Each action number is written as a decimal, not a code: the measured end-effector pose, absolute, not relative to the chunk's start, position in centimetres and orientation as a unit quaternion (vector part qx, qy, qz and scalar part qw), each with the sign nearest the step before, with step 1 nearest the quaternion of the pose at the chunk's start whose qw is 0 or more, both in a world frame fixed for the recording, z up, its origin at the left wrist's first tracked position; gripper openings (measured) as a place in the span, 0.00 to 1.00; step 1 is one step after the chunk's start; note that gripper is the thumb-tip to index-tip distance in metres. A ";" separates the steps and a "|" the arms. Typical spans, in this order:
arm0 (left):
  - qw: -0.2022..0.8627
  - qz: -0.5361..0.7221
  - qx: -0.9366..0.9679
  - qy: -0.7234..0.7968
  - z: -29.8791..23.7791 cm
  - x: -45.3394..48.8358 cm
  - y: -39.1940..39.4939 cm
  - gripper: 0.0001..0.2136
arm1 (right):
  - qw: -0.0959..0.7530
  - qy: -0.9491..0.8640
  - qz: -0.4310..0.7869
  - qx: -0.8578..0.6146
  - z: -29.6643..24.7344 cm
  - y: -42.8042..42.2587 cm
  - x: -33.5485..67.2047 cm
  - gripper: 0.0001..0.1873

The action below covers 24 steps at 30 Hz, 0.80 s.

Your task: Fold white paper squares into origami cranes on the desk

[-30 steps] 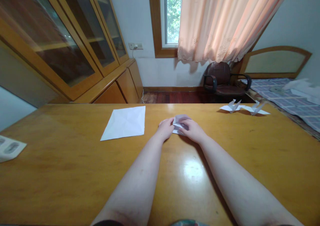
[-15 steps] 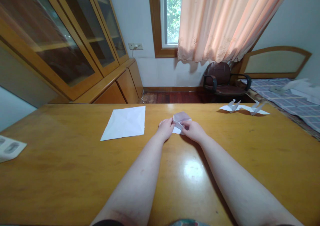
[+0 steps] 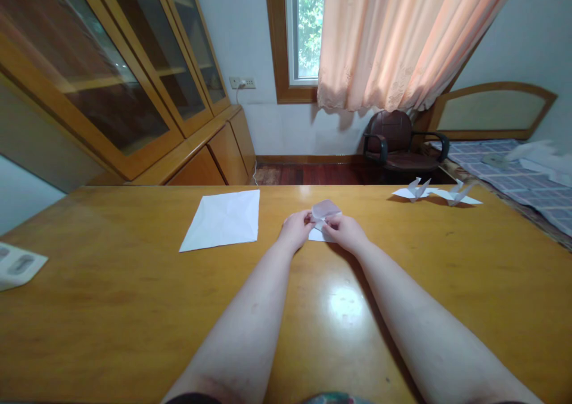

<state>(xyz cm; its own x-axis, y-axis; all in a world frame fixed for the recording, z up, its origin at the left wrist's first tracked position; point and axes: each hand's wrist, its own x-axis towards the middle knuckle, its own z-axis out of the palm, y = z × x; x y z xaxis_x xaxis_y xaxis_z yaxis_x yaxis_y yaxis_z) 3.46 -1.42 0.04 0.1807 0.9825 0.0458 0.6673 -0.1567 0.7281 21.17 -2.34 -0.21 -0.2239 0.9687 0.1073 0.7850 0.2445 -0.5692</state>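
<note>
Both my hands meet over a small folded piece of white paper (image 3: 322,213) near the middle of the wooden table (image 3: 134,308). My left hand (image 3: 295,230) pinches its left side, and my right hand (image 3: 345,231) pinches its right side. A flap of the paper stands up between my fingertips; the lower part lies on the table, partly hidden by my fingers. A flat creased white sheet (image 3: 223,219) lies to the left of my left hand.
Two folded paper cranes (image 3: 415,190) (image 3: 458,194) stand at the table's far right. A white object (image 3: 18,264) lies at the left edge. Beyond the table are a glass-door cabinet (image 3: 134,82), a dark office chair (image 3: 397,142) and a bed (image 3: 513,171).
The paper's upper flap has been lifted and raised between my fingertips. My hands have shifted slightly away from me; the rest has not moved.
</note>
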 end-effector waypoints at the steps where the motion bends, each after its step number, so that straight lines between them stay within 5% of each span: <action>1: 0.290 0.280 0.718 0.568 0.0 3.4 -1.4 0.15 | 0.226 -0.756 0.202 -0.580 -0.2 -2.4 21.2 0.12; 24: 0.269 0.249 0.727 0.580 0.1 3.6 -1.6 0.15 | 0.261 -0.753 0.174 -0.578 -0.5 -2.0 21.0 0.03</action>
